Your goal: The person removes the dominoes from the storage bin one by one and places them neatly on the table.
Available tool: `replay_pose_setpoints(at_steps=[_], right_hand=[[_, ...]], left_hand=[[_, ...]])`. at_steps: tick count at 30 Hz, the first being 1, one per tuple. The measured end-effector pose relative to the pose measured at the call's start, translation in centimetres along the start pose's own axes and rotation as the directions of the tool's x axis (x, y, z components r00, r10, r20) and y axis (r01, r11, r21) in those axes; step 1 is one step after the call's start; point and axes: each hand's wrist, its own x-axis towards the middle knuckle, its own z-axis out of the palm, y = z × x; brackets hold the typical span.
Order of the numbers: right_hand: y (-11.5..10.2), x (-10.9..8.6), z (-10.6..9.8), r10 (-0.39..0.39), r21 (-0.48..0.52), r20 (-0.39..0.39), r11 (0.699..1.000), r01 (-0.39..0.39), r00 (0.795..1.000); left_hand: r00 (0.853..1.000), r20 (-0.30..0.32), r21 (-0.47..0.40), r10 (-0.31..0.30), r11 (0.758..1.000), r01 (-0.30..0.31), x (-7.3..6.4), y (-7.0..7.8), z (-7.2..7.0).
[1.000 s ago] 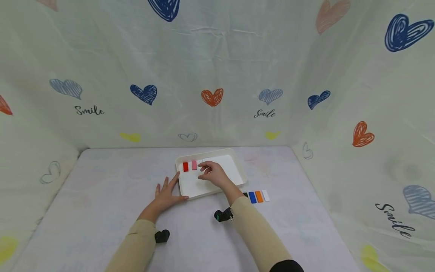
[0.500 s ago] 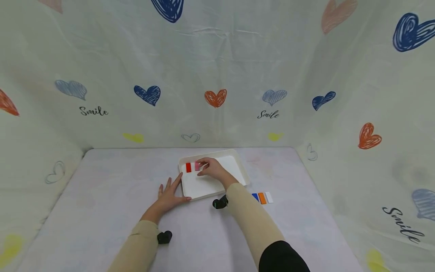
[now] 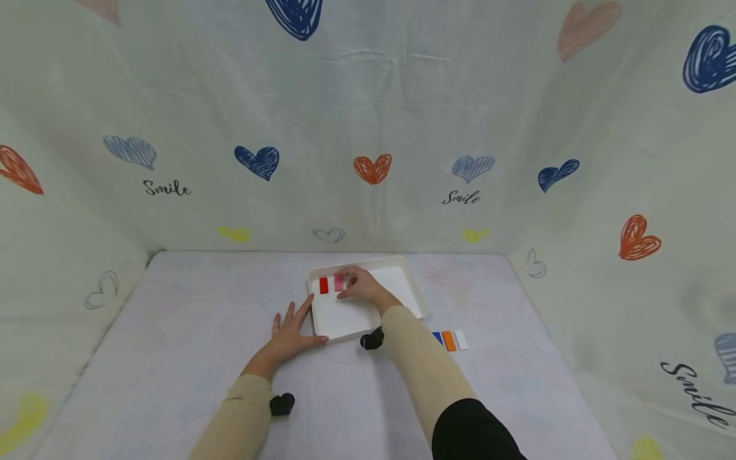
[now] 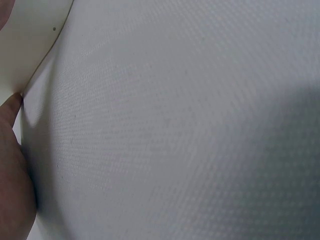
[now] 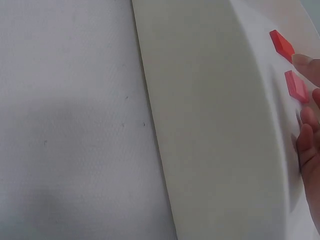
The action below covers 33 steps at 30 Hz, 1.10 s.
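A shallow white tray lies on the table with a red block and a pink block side by side near its left end. My left hand spreads its fingers at the tray's near left corner, forefinger at the left side and thumb at the near edge. Over the tray, my right hand reaches to the pink block with thumb and forefinger apart. From the right wrist, one fingertip shows close to the red block; whether it touches cannot be told. The other fingers bend beside the pink block.
Right of the tray, a blue block, an orange block and a white block lie in a row, the blue one partly behind my right sleeve. A heart-printed curtain hangs behind the table.
My right hand has shifted left from beside the pink block to over its right side. The right forearm now hides the black block and part of the blue one. My left hand stays at the tray corner.
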Motion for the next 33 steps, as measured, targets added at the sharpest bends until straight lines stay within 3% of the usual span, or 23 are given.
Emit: replay_pose_setpoints(at_steps=[16, 33], right_hand=[[-0.43, -0.17, 0.48, 0.028, -0.089, -0.029, 0.996, -0.03, 0.999], [-0.09, 0.01, 0.55, 0.019, -0.181, 0.028, 0.983, -0.013, 0.999]], left_hand=[[1.0, 0.009, -0.005, -0.001, 1.0, 0.001, -0.2, 0.06, -0.18], [1.0, 0.006, 0.006, 0.018, 1.0, -0.018, -0.1, 0.03, -0.16]])
